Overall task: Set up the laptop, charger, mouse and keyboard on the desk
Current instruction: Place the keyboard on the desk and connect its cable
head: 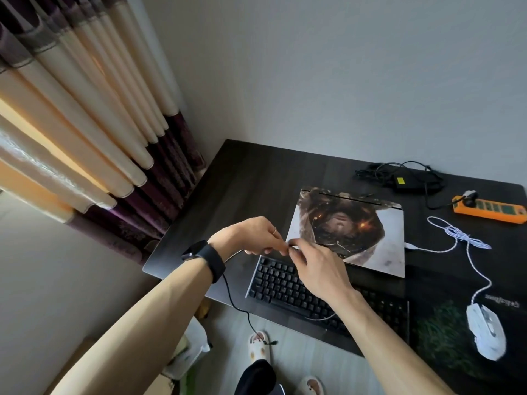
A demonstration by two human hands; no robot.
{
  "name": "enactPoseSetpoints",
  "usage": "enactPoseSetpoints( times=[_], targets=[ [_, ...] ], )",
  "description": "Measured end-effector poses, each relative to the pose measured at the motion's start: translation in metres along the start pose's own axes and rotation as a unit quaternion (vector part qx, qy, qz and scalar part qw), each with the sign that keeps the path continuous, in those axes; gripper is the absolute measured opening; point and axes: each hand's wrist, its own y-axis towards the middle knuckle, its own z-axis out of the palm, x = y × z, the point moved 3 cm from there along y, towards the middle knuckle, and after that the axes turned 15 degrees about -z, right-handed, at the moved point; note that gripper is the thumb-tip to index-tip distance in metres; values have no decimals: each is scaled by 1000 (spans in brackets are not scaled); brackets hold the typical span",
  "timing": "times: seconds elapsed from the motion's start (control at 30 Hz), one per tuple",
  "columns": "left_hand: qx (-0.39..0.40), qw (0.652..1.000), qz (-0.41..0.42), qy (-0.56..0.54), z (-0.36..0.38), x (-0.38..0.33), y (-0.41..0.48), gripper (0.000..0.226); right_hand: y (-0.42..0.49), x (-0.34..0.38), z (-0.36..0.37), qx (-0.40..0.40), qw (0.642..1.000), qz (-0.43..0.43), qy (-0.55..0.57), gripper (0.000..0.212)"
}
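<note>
While both hands meet above the near-left corner of the closed laptop (350, 229), the left hand (253, 235) and the right hand (316, 266) pinch something small between their fingertips; it looks like the end of the thin black cable (236, 303), though the exact thing gripped is too small to tell. That cable runs from under the left wrist, past the smartwatch (204, 256), and hangs off the front edge of the dark desk (228, 181) toward the floor. Below the hands lies the black keyboard (279, 283), its far edge just beside the laptop's near edge. A picture skin covers the laptop lid. Behind the laptop, near the wall, sits the black charger (410, 179) with its cords in a loose tangle, one lead running to the orange power strip (490, 209) at the right. On the right side of the desk rests the white mouse (486, 334), on a dark mouse pad (445, 337), its white braided cord (462, 238) looping back to the laptop's right side.
</note>
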Motion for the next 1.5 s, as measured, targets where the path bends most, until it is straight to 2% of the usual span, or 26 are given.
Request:
enactPoseSetpoints(
  times=[0.13, 0.27, 0.4, 0.53, 0.67, 0.73, 0.83, 0.97, 1.03, 1.1, 1.2, 1.33, 1.43, 1.5],
  targets=[
    [18, 990, 7, -142, -29, 17, -15, 29, 9, -10, -5, -72, 995, 14, -61, 35],
    [-14, 972, -16, -232, -67, 58, -24, 31, 32, -37, -7, -59, 988, 143, -25, 37],
    [-59, 960, -39, -273, -102, 91, -37, 30, 56, -68, -3, -60, 956, 283, 49, 46],
    [-106, 928, 1, -357, -145, 101, -47, 25, 98, -56, 12, -58, 944, 266, 187, 42],
    [-190, 899, 71, -388, -194, 89, -49, 25, 155, -16, 14, -109, 905, 228, 341, 36],
    [-241, 887, 91, -382, -220, 88, -44, 26, 190, -4, 19, -128, 875, 229, 406, 36],
    [-288, 888, 110, -341, -251, 88, -28, 27, 230, 2, 28, -170, 823, 257, 478, 34],
    [-262, 902, 112, -325, -282, 103, 15, 25, 267, -4, 55, -204, 803, 291, 478, 33],
    [-252, 910, 103, -313, -287, 109, 41, 25, 276, -12, 71, -191, 787, 322, 490, 32],
    [-234, 923, 89, -292, -286, 114, 71, 26, 280, -21, 94, -135, 778, 363, 494, 32],
    [-190, 935, 82, -290, -280, 120, 115, 24, 269, -32, 130, -18, 816, 400, 417, 34],
    [-145, 951, 86, -257, -274, 117, 155, 25, 243, -50, 160, 31, 852, 414, 319, 28],
    [-112, 960, 90, -240, -260, 115, 177, 25, 233, -60, 169, 69, 845, 431, 308, 26],
    [-91, 964, 86, -236, -248, 115, 191, 24, 230, -69, 172, 65, 838, 450, 300, 25]
  ],
)
